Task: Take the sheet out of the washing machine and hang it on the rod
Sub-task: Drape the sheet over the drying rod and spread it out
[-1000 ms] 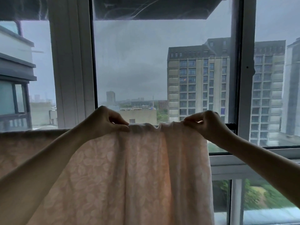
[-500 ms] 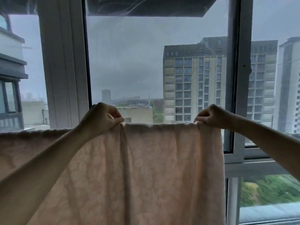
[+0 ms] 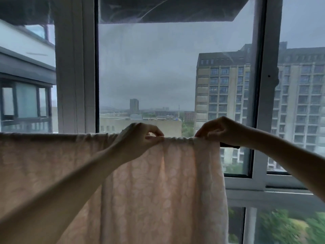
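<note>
A pale pink sheet [image 3: 158, 191] with a faint leaf pattern hangs over a horizontal rod in front of the window and spreads off to the left edge of view. Only a short dark end of the rod [image 3: 230, 146] shows past the sheet's right edge. My left hand [image 3: 140, 140] pinches the sheet's top fold near the middle. My right hand [image 3: 219, 131] pinches the same fold close to the sheet's right edge, just left of the bare rod end. The washing machine is out of view.
A large window with white frames [image 3: 75, 76] and a vertical mullion [image 3: 269, 85] stands right behind the sheet. Tall apartment buildings [image 3: 226, 95] and grey sky show outside. A lower window sill [image 3: 281, 191] runs at the right.
Both hands slid right along the top fold and now sit closer together. The fabric between them has bunched up and the dark rod end shows.
</note>
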`<control>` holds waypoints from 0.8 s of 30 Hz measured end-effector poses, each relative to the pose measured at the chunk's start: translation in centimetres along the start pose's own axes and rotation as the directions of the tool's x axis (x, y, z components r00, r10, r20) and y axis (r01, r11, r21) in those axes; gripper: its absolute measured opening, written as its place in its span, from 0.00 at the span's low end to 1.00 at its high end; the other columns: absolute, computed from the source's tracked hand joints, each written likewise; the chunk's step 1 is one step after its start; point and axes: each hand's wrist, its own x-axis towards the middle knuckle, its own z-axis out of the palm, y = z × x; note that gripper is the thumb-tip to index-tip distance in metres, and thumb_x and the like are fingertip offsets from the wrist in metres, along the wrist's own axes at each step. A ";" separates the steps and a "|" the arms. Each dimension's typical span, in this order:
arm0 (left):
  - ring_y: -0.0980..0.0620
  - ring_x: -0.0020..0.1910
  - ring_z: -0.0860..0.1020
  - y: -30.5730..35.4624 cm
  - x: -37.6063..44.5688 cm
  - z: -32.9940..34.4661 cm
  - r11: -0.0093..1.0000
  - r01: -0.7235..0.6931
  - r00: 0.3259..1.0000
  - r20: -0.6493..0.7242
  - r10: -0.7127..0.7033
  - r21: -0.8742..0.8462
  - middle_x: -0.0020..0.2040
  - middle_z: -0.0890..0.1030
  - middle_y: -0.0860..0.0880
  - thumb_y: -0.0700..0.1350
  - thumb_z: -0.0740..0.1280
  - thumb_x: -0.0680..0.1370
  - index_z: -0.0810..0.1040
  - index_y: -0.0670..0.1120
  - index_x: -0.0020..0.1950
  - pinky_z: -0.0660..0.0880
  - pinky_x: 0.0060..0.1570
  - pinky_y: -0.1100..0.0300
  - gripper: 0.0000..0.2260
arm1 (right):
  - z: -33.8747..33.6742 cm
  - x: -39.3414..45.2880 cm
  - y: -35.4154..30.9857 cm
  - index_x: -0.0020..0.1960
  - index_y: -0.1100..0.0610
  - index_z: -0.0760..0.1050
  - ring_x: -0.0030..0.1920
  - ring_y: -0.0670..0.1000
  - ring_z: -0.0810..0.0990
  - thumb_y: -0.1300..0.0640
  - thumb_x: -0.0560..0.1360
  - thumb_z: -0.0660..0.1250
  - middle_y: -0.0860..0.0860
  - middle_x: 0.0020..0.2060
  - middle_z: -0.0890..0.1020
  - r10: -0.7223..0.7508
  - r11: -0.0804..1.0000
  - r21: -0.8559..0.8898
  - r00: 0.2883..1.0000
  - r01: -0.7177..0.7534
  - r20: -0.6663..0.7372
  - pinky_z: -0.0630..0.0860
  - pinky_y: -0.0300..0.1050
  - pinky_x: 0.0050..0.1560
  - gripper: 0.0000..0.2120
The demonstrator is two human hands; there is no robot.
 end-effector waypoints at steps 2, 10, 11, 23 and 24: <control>0.65 0.41 0.79 1.4 0.3 1.2 0.999 -0.014 1.000 0.015 0.015 -0.033 0.39 0.81 0.63 0.54 0.71 0.74 0.83 0.56 0.48 0.74 0.44 0.62 0.06 | -0.7 -0.7 0.6 0.52 0.47 0.79 0.49 0.40 0.81 0.66 0.75 0.66 0.44 0.49 0.83 -0.054 0.997 0.058 0.997 0.051 0.048 0.78 0.35 0.52 0.15; 0.58 0.39 0.81 4.2 0.2 2.4 0.996 0.069 0.990 -0.122 -0.075 -0.056 0.37 0.83 0.55 0.44 0.73 0.73 0.84 0.47 0.41 0.78 0.44 0.58 0.02 | -1.1 -1.6 1.9 0.65 0.39 0.71 0.55 0.31 0.73 0.67 0.74 0.66 0.30 0.55 0.73 -0.248 0.961 -0.063 0.941 0.269 0.228 0.71 0.25 0.54 0.28; 0.58 0.39 0.81 4.2 0.0 2.3 0.996 0.086 0.986 -0.138 -0.091 -0.039 0.37 0.83 0.54 0.44 0.72 0.74 0.84 0.46 0.42 0.78 0.45 0.57 0.03 | -1.2 -1.6 1.8 0.66 0.39 0.70 0.56 0.29 0.71 0.69 0.74 0.64 0.28 0.55 0.71 -0.263 0.954 -0.078 0.933 0.289 0.244 0.69 0.25 0.56 0.30; 0.56 0.41 0.80 4.3 -0.6 1.3 0.978 0.182 0.954 -0.259 -0.151 0.098 0.39 0.83 0.51 0.41 0.69 0.76 0.82 0.43 0.45 0.77 0.47 0.57 0.03 | 0.6 -1.2 2.7 0.51 0.54 0.80 0.44 0.41 0.78 0.64 0.74 0.67 0.48 0.45 0.84 -0.451 0.892 -0.087 0.882 0.443 -0.136 0.75 0.36 0.44 0.08; 0.56 0.41 0.80 4.1 -0.6 1.1 0.975 0.192 0.949 -0.273 -0.155 0.114 0.39 0.83 0.50 0.41 0.69 0.76 0.82 0.43 0.45 0.77 0.47 0.58 0.03 | 0.3 -0.9 2.8 0.50 0.55 0.80 0.44 0.42 0.80 0.65 0.74 0.67 0.48 0.44 0.84 -0.436 0.900 -0.068 0.879 0.431 -0.192 0.75 0.36 0.45 0.07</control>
